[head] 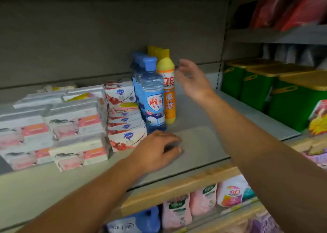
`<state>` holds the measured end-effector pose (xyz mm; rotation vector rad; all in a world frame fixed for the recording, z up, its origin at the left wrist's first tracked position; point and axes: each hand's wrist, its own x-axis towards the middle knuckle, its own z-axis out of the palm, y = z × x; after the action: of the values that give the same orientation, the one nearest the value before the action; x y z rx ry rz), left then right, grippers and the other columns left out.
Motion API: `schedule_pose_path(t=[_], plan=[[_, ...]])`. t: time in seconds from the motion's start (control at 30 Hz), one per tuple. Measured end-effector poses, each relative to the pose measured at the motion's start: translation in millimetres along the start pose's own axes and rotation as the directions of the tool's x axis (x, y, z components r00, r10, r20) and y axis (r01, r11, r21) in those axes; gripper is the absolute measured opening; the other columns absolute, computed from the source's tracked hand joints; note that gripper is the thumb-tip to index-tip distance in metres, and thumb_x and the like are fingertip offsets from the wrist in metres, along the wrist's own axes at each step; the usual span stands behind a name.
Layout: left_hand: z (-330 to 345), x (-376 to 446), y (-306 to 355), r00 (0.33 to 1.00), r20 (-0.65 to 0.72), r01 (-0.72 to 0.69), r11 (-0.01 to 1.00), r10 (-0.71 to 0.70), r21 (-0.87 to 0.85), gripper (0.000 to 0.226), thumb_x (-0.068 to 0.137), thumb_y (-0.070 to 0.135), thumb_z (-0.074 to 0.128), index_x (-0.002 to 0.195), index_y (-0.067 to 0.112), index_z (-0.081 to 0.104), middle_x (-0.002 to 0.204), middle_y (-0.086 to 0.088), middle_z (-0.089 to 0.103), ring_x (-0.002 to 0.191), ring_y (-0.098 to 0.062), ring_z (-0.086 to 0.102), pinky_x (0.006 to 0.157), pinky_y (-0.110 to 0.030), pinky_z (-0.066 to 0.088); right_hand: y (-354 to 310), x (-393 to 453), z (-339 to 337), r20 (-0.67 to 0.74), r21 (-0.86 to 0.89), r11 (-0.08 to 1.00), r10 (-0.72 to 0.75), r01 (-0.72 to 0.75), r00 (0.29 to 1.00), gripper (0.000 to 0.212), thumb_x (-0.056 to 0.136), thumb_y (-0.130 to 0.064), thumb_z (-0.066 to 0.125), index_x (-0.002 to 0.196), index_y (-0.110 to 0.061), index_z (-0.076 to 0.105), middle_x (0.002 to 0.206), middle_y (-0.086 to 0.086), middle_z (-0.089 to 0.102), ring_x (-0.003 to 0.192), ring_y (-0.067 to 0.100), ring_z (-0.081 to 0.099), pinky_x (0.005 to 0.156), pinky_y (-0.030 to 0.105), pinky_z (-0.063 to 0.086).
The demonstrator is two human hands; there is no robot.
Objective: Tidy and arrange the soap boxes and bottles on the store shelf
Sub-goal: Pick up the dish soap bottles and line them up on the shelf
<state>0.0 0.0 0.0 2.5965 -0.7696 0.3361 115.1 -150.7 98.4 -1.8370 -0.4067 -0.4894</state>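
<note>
Grey metal store shelf (200,112), bearing stock at left and centre. At left, stacked white-and-pink cardboard soap boxes printed with a sheep (70,124), in rows running from near to far. Just right of them, a leaning file of white soap boxes with red pomegranate print and a blue shield logo (126,126), the nearest box facing the viewer. Right of these, a row of clear blue plastic bottles with blue caps (153,98) stood upright, one behind another; touching that row on its right, a row of orange-and-yellow plastic bottles with yellow caps (168,91), also upright. Left hand (155,151) lay palm-down on the bare shelf just in front of the nearest blue bottle, fingers curled downward; motion blur hid whether they pinched anything. Right hand (192,80) was raised above the shelf just right of the yellow-capped bottles, fingers loosely extended and blurred, touching nothing visible. Far right, green plastic tubs with yellow lids (276,91) on an adjoining shelf. Below, pink and white refill pouches (203,204) on a lower shelf.
</note>
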Motion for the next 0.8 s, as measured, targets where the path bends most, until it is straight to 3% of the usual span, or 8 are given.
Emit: schedule_pose_path(t=[0.07,0.13,0.2,0.33,0.47,0.57,0.7,0.8], plan=[[2.2,-0.3,-6.2,0.999,-0.034,0.000,0.999,-0.002,-0.050,0.046,0.087,0.055,0.047,0.108,0.021,0.069,0.105,0.004,0.070,0.100,-0.017,0.061,0.088,-0.032,0.048,-9.1,17.5,5.4,0.106,0.000,1.000,0.001,-0.001,0.994,0.050,0.098,-0.028,0.055,0.145,-0.023,0.040,0.134,-0.006,0.052,0.101,-0.001,0.054,0.065,0.000,0.044],[2.0,-1.7,-5.6,0.999,-0.050,-0.002,0.997,-0.002,-0.077,0.048,0.086,0.057,0.046,0.112,0.023,0.069,0.110,0.007,0.070,0.105,-0.014,0.060,0.092,-0.029,0.047,-14.5,28.4,8.2,0.214,-0.011,1.000,0.026,-0.024,0.977,0.045,0.097,-0.021,0.057,0.141,-0.020,0.045,0.127,-0.004,0.058,0.099,0.001,0.059,0.084,0.018,0.054],[2.6,0.0,-5.5,0.998,-0.056,-0.015,0.996,0.009,-0.092,0.047,0.087,0.055,0.047,0.111,0.022,0.070,0.111,0.007,0.069,0.106,-0.013,0.059,0.093,-0.028,0.045,-11.6,30.0,10.9,0.270,-0.037,0.999,0.048,-0.040,0.962,0.043,0.096,-0.022,0.059,0.137,-0.020,0.047,0.124,-0.002,0.060,0.105,0.008,0.060,0.090,0.032,0.054],[3.1,0.3,-6.3,0.998,-0.054,0.024,0.990,-0.032,-0.141,0.039,0.088,0.047,0.057,0.116,0.023,0.067,0.109,0.004,0.070,0.104,-0.013,0.060,0.090,-0.029,0.046,-2.9,21.0,11.1,0.216,0.002,1.000,-0.002,0.001,0.976,0.044,0.093,-0.023,0.065,0.130,-0.021,0.042,0.127,0.000,0.058,0.109,0.008,0.057,0.083,0.022,0.050],[2.2,-1.3,-11.0,0.990,-0.082,0.096,0.974,-0.115,-0.205,0.041,0.086,0.044,0.064,0.124,0.029,0.062,0.119,0.010,0.066,0.104,-0.006,0.060,0.090,-0.022,0.047,-1.1,3.7,-6.2,0.007,0.054,0.998,0.023,-0.023,1.000,0.049,0.089,-0.014,0.069,0.129,-0.018,0.040,0.124,0.003,0.058,0.108,0.015,0.059,0.090,0.034,0.053],[0.1,-1.7,-7.4,0.977,-0.115,0.143,0.948,-0.182,-0.286,0.048,0.087,0.039,0.067,0.132,0.029,0.054,0.121,0.011,0.062,0.108,-0.008,0.059,0.091,-0.026,0.050,-5.2,-19.3,-34.8,-0.098,0.109,0.993,0.047,-0.036,0.994,0.046,0.092,-0.010,0.064,0.135,-0.011,0.047,0.123,0.010,0.059,0.112,0.025,0.060,0.089,0.040,0.054],[-4.0,8.9,10.3,0.945,-0.195,0.169,0.903,-0.263,-0.396,0.071,0.083,0.041,0.071,0.144,0.022,0.040,0.135,0.009,0.049,0.115,-0.007,0.054,0.093,-0.029,0.051,-19.3,-55.9,-77.4,-0.084,0.279,0.957,0.111,-0.084,0.990,0.034,0.096,-0.010,0.058,0.130,-0.012,0.053,0.121,0.010,0.064,0.105,0.023,0.066,0.085,0.041,0.056],[-11.3,22.3,37.8,0.964,-0.070,0.163,0.781,-0.256,-0.602,0.078,0.074,0.044,0.077,0.140,0.022,0.041,0.137,0.003,0.053,0.115,-0.008,0.057,0.094,-0.029,0.051,-31.2,-80.1,-98.1,-0.010,0.412,0.897,0.178,-0.158,0.984,0.029,0.099,-0.014,0.054,0.128,-0.012,0.055,0.119,0.012,0.066,0.106,0.027,0.067,0.086,0.045,0.058]])
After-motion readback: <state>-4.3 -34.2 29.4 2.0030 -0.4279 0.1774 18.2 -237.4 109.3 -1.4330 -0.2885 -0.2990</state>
